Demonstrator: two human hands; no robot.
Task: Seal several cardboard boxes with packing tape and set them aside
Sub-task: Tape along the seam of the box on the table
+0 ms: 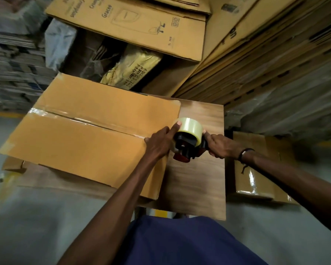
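Observation:
A flat brown cardboard box [84, 146] lies on a wooden table [203, 178], with clear tape running along its centre seam from the far left end to its right edge. A tape dispenser [187, 142] with a roll of clear tape [191, 129] sits at the box's right edge. My right hand [220, 146] grips the dispenser's handle. My left hand [161, 144] lies on the box's right end, its thumb touching the tape roll.
A sealed taped box [254, 169] stands to the right of the table on the grey floor. Stacks of flattened cartons [266, 60] rise at the back right, printed cartons [134, 29] at the back, bundled sheets [13, 60] at the left.

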